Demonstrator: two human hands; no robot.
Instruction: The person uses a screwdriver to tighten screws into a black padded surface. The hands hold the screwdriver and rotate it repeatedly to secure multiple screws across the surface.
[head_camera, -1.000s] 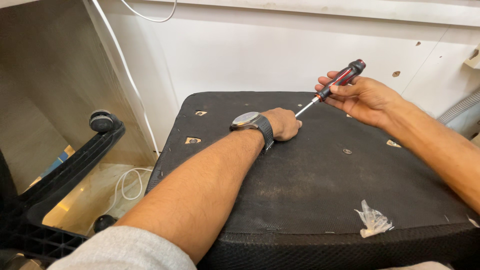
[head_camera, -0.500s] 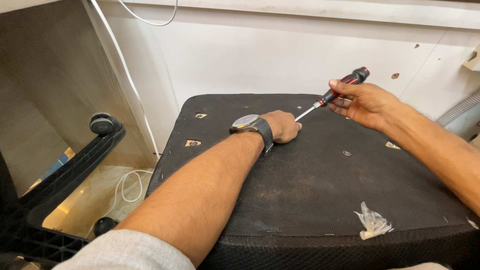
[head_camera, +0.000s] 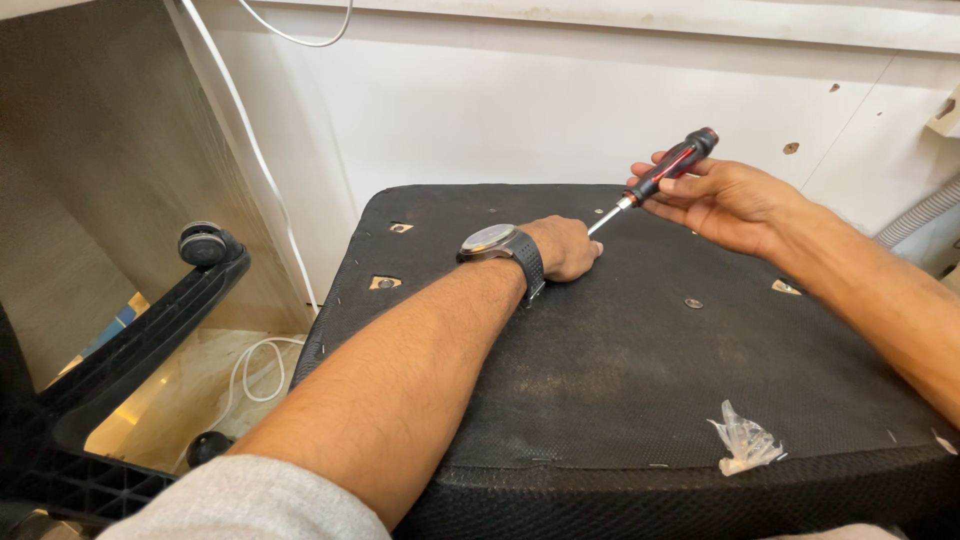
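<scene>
Little has moved since the earlier frames: the right hand (head_camera: 725, 200) has tilted the screwdriver (head_camera: 660, 177) a touch, so its red-and-black handle sits slightly lower against the white wall (head_camera: 500, 110), and the grip has slid a bit along the handle. The left hand (head_camera: 565, 247) stays where it was, resting on the black underside of the chair seat (head_camera: 600, 370).

Right hand: fingers wrapped around the screwdriver handle, shaft slanting down and away towards the left hand, tip meeting the seat just beside that hand's knuckles. Left hand: loosely curled, pressed onto the fabric at the tip; whether it pinches a screw I cannot tell, as the fingers hide that spot. A wristwatch (head_camera: 497, 243) sits just behind the left hand.

Risks, as I judge them: the tip lies so close to the left fingers that a slip off a screw head could jab them. The slanted shaft makes such a slip likelier, and could chew the screw head. Any small screw let go here could roll off the seat's far edge beyond both hands.

Near the right forearm lies a screw (head_camera: 693, 302) in the fabric; closer to the body, a crumpled clear plastic bag (head_camera: 745, 443). Left of the left arm, a chair-base leg with caster (head_camera: 205, 245).
</scene>
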